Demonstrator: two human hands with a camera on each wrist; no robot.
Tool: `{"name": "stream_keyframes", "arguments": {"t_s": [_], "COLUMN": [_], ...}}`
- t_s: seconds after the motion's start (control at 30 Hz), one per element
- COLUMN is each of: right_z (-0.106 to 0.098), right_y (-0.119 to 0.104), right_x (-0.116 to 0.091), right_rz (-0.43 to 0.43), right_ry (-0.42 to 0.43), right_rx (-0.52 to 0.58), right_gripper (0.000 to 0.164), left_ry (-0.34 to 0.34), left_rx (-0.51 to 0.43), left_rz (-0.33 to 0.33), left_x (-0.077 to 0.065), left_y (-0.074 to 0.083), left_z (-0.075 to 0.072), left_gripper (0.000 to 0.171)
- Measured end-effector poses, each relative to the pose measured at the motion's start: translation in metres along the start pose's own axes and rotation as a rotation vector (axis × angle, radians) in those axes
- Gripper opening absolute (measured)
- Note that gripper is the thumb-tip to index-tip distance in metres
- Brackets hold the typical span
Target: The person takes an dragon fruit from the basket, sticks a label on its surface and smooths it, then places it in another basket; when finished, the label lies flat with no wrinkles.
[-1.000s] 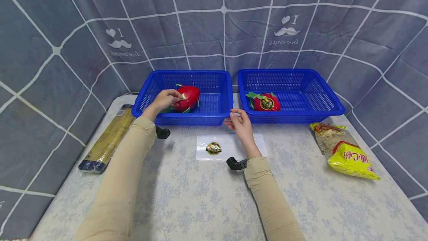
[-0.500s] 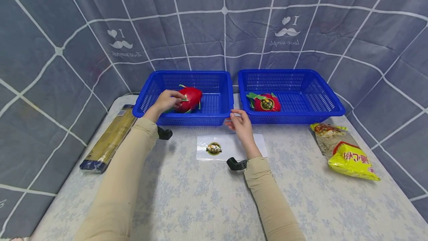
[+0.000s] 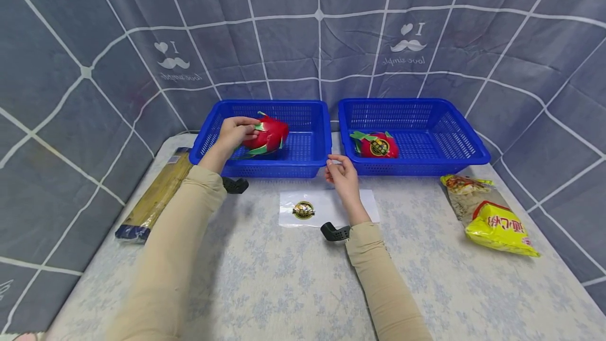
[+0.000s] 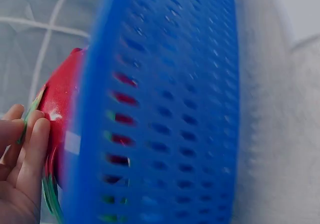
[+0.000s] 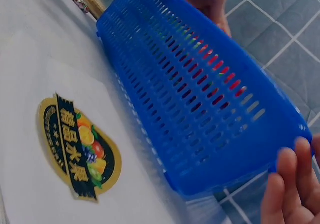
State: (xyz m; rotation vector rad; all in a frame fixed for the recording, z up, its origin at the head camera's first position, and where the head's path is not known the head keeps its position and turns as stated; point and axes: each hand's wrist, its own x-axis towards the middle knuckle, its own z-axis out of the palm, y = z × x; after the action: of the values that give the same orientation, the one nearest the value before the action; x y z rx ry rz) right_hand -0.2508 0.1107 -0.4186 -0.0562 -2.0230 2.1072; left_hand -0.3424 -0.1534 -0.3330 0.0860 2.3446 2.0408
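My left hand (image 3: 235, 133) reaches into the left blue basket (image 3: 303, 162) and pinches a green scale of a red dragon fruit (image 3: 273, 133). In the left wrist view, the thumb and fingertips close on that scale, while the basket wall (image 4: 165, 108) hides much of the fruit. At the basket's near right corner is my right hand (image 3: 344, 175), holding the rim with curled fingertips (image 5: 287, 169). A second dragon fruit (image 3: 379, 146), bearing a round black label, lies at the left end of the right blue basket (image 3: 416, 164).
On the patterned tabletop (image 3: 284, 278), a white sheet (image 3: 336, 204) with a round fruit label lies before the baskets. To the left is a long pack of dried noodle sticks (image 3: 158, 193); a yellow food bag (image 3: 494, 225) lies at right. Grey curtain (image 3: 284, 41) hangs behind.
My left hand has risen slightly and moved a little to the right; the pinched dragon fruit has tilted and come up with it. My right hand stays at the basket corner.
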Motion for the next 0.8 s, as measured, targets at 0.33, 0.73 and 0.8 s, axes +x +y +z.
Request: {"name": "stream_keyframes", "arguments": {"t_s": [0.33,0.73,0.8], "right_z": [0.000,-0.029,-0.034], "right_y": [-0.037,-0.086,-0.085], "right_x": [-0.013,-0.050,-0.056], "right_rz": [-0.095,-0.001,0.011], "right_ry": [0.031,-0.303,-0.329], "right_rx": [0.032,-0.022,-0.059], "right_gripper": [0.031,0.065,0.063], "left_ry": [-0.067,-0.328,-0.366], "left_rx": [-0.106,-0.131,-0.108], "left_rz": [0.177,0.547,0.616], "left_x": [-0.034,-0.124,-0.138], "left_y": [0.044,0.040,0.033], "left_z": [0.023,0.071,0.075], "left_gripper": [0.024,0.013,0.012]}}
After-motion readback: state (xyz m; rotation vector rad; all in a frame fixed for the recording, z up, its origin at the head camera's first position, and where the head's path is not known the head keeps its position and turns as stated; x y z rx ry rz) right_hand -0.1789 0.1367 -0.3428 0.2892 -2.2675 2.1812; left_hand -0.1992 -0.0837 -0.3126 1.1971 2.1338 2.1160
